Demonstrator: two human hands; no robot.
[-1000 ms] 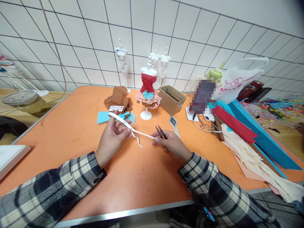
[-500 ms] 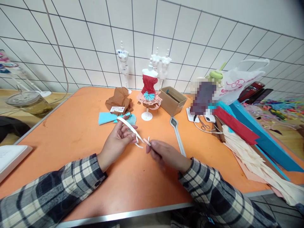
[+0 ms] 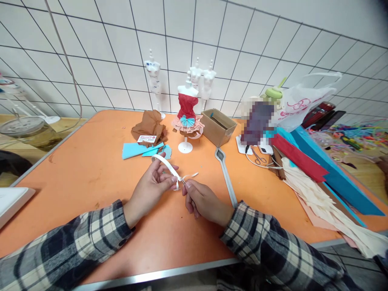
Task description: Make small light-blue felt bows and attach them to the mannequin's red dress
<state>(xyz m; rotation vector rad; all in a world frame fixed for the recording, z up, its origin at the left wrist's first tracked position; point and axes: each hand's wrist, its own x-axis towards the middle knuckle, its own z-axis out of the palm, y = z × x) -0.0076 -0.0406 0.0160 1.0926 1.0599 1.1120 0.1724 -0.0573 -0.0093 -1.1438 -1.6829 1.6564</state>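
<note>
My left hand (image 3: 153,184) is closed round a curved band of white tape (image 3: 166,162), its thumb pressing near the lower end. My right hand (image 3: 201,198) pinches slim metal tweezers (image 3: 183,181), whose tips meet the lower end of the tape. A thin, loose white strip (image 3: 191,175) sticks out to the right, just above my right fingers. Beyond the hands stands a small white dress form (image 3: 187,91) in a red bodice and a pink and brown ruffled skirt with a blue fan-shaped bow.
Behind my left hand lie crumpled brown paper (image 3: 149,124) and folded blue paper (image 3: 136,150). A cardboard box (image 3: 222,132) stands right of the dress form. A grey zipper-like strip (image 3: 226,178), scissors (image 3: 260,158) and long paper sheets (image 3: 303,155) lie to the right.
My right hand has moved left, bringing the tweezers against the tape's end. The pale piece seen at their tips is no longer there, and a thin strip now points right. The view has shifted slightly.
</note>
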